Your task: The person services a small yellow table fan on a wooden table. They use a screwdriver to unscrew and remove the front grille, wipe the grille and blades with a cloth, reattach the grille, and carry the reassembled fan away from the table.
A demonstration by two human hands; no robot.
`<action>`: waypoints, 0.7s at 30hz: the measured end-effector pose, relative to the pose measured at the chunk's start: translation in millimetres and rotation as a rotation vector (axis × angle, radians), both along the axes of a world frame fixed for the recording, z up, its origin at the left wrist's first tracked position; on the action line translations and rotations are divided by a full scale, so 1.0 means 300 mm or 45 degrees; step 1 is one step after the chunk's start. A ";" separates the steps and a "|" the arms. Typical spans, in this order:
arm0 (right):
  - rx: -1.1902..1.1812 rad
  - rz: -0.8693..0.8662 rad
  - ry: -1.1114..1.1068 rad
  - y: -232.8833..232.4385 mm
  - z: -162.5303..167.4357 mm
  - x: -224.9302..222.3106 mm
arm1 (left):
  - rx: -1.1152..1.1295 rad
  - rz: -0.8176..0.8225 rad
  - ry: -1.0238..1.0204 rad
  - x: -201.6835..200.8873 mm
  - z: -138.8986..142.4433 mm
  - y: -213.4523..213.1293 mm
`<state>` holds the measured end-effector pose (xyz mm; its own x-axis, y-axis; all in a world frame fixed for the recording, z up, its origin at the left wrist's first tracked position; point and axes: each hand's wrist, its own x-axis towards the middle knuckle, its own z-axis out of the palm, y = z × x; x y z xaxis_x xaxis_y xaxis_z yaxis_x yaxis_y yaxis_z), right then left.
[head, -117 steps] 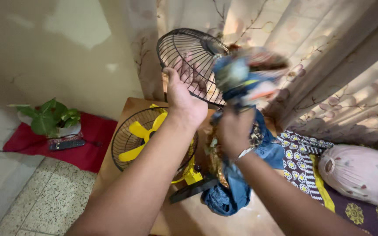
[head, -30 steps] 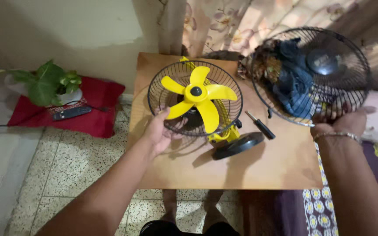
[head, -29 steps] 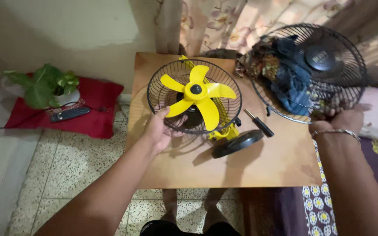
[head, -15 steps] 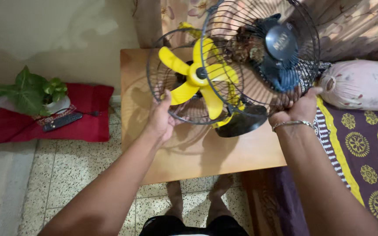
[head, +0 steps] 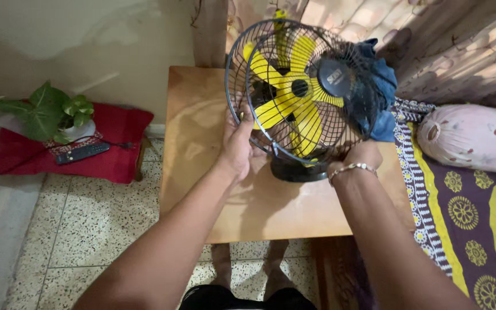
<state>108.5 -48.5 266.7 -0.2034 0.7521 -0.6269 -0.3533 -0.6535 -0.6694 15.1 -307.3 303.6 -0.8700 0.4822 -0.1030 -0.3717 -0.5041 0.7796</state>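
A small table fan with yellow blades [head: 285, 95] and a black base [head: 295, 171] stands on a wooden table [head: 199, 138]. A black wire front guard [head: 317, 92] with a round black centre cap sits over the blades. My left hand [head: 237, 146] grips the left rim of the fan cage. My right hand [head: 361, 156], with a metal bracelet on the wrist, holds the lower right rim of the front guard. A blue cloth [head: 383, 100] lies behind the fan on the right.
A potted green plant [head: 53, 112] and a black remote control [head: 81, 153] rest on a red cloth [head: 113, 146] at the left. A patterned bedspread [head: 472, 229] and a pink bolster pillow [head: 477, 138] are at the right. Curtains hang behind the table.
My right hand brought the front guard from the right side over onto the fan, covering the yellow blades. My left hand stayed on the cage's left rim. The view shifted closer.
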 end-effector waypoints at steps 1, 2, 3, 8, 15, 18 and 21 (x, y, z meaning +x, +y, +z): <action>0.148 0.060 -0.019 -0.013 0.001 0.003 | -0.052 0.019 -0.022 0.000 -0.001 0.000; 0.299 0.116 -0.044 -0.017 0.005 0.014 | -0.040 0.014 -0.025 -0.001 -0.001 -0.001; 0.446 0.170 -0.072 -0.019 0.009 0.033 | -0.030 0.007 -0.031 -0.003 -0.001 -0.008; 0.561 0.603 -0.176 0.035 0.113 0.113 | 0.106 -0.005 0.061 -0.020 0.012 -0.041; 0.644 1.197 0.403 -0.037 0.298 0.053 | 0.120 -0.069 -0.011 -0.011 0.054 -0.020; 0.765 1.036 0.050 -0.094 0.318 0.042 | -0.002 -0.034 0.083 -0.021 0.069 -0.019; 0.729 0.919 -0.110 -0.138 0.290 0.031 | -0.010 -0.066 0.047 -0.035 0.051 -0.036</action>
<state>117.7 -89.8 353.6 -0.7129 0.6613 -0.2332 0.0770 -0.2568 -0.9634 4.7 -318.1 318.8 -0.8473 0.5258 -0.0753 -0.3681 -0.4791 0.7969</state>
